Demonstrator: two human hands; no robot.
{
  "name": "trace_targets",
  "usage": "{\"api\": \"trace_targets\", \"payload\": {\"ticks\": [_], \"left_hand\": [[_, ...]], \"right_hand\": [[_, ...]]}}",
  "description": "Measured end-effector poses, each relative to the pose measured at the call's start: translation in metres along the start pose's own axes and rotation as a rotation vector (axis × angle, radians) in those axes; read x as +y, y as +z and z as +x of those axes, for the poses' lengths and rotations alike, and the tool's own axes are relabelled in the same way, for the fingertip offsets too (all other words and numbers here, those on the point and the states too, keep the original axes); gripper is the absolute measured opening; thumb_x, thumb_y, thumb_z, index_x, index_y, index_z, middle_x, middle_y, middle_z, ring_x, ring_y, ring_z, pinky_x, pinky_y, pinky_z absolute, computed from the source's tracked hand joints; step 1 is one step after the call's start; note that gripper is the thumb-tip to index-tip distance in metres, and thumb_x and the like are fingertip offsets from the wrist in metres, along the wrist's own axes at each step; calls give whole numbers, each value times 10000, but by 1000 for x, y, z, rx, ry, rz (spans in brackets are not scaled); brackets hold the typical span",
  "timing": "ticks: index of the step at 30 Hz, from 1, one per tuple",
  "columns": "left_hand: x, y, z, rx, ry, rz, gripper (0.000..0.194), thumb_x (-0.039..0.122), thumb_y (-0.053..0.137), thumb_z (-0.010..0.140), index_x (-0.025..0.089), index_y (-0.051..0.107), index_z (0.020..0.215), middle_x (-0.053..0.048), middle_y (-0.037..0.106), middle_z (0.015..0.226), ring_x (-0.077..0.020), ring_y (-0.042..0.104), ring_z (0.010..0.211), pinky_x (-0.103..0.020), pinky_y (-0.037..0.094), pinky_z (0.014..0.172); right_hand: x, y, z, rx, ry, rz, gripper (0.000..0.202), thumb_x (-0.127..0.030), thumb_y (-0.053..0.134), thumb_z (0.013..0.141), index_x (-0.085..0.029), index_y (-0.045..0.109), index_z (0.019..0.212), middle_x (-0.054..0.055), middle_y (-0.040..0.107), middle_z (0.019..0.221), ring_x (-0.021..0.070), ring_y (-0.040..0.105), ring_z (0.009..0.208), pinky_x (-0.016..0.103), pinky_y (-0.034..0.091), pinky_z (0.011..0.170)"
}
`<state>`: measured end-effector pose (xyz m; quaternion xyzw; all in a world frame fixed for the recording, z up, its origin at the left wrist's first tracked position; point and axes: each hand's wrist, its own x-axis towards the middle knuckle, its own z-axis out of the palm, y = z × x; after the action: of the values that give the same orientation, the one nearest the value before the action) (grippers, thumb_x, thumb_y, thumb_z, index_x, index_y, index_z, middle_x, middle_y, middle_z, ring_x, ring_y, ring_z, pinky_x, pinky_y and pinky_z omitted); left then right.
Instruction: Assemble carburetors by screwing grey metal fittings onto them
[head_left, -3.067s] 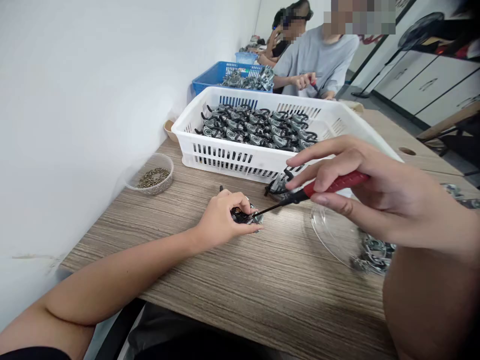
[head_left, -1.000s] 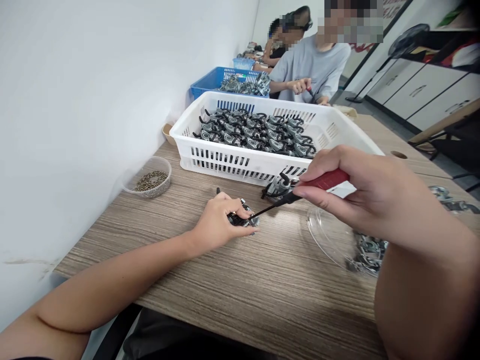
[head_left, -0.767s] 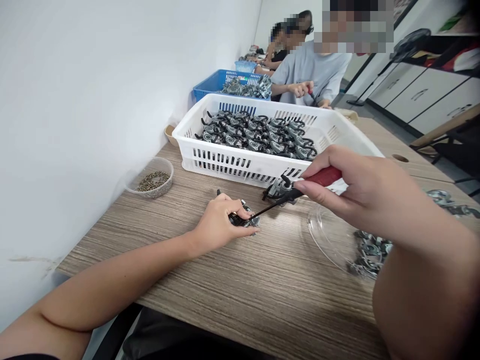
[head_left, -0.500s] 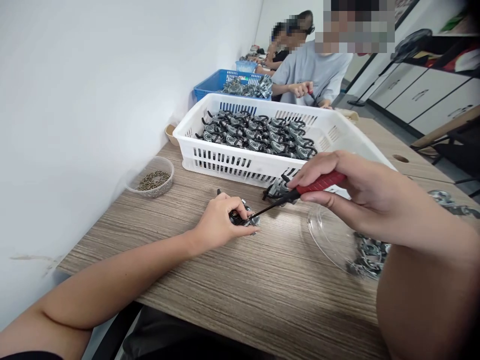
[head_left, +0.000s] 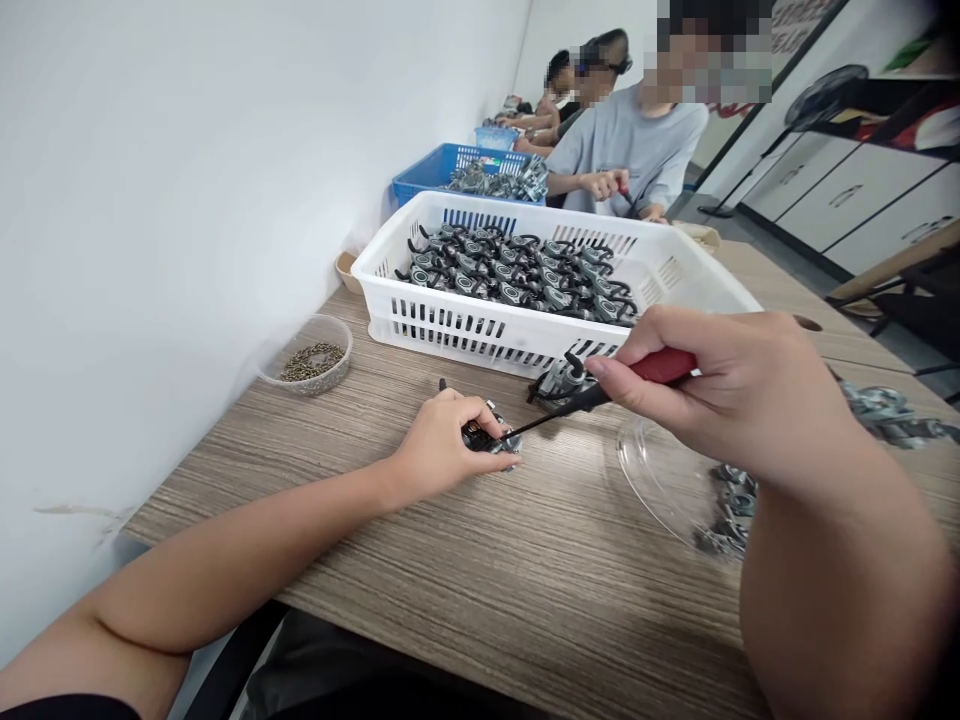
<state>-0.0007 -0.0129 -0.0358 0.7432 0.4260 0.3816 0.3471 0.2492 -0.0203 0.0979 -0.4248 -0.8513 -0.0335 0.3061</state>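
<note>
My left hand (head_left: 442, 445) is closed around a small grey and black metal part (head_left: 511, 440), pressing it to the wooden table (head_left: 450, 570); the fingers cover much of it. In my right hand (head_left: 720, 390) is a screwdriver (head_left: 664, 368) with a red and black handle. Its dark shaft slants down to the left, and the tip meets the part beside my left fingertips. Just beyond, a similar metal assembly (head_left: 559, 385) with a black hose-like piece lies against the white basket (head_left: 465, 345).
Rows of finished-looking assemblies (head_left: 514, 290) fill much of the basket. A clear tub (head_left: 349, 350) of small screws stands by the wall. Right, a clear round container (head_left: 637, 480) holds metal parts, partly behind my forearm. A blue crate (head_left: 420, 185) and a co-worker (head_left: 630, 140) are beyond.
My right hand has turned around the screwdriver handle, its back now facing up more. The screwdriver tip stays on the part, and my left hand keeps its hold. The view has shifted slightly.
</note>
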Motion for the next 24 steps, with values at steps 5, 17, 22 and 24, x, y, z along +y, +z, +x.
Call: {"api": "trace_targets", "payload": {"ticks": [5,17,22,24], "left_hand": [[-9,5,0,22,60,-62,320,345,1037,671,233,744,736,-39,832,866,-282,736,988,-495,608,993],[-12,6,0,20,83,-86,313,355,1029,692,236,743,739,-33,836,862,-269,709,957,-500,595,1003],[-6,2,1,2,64,-19,321,356,1031,685,234,743,760,-25,833,889,-265,695,944,-433,584,899],[-2,0,1,-1,43,16,336,361,1034,675,233,743,782,-20,820,891,-254,687,921,-392,571,837]], "right_hand": [[-1,-6,-4,-91,18,66,232,-516,721,1003,-303,629,986,-11,765,810,224,736,673,371,543,553],[11,-16,-7,-219,-103,260,91,-411,744,999,-339,693,1022,21,773,980,249,760,816,411,656,675],[-3,-20,-7,-180,-77,123,149,-486,720,1006,-350,658,1007,-6,780,860,249,741,687,412,579,585],[-7,-20,-7,-171,-70,80,174,-503,706,1013,-342,643,993,-14,775,798,247,723,635,417,546,571]]}}
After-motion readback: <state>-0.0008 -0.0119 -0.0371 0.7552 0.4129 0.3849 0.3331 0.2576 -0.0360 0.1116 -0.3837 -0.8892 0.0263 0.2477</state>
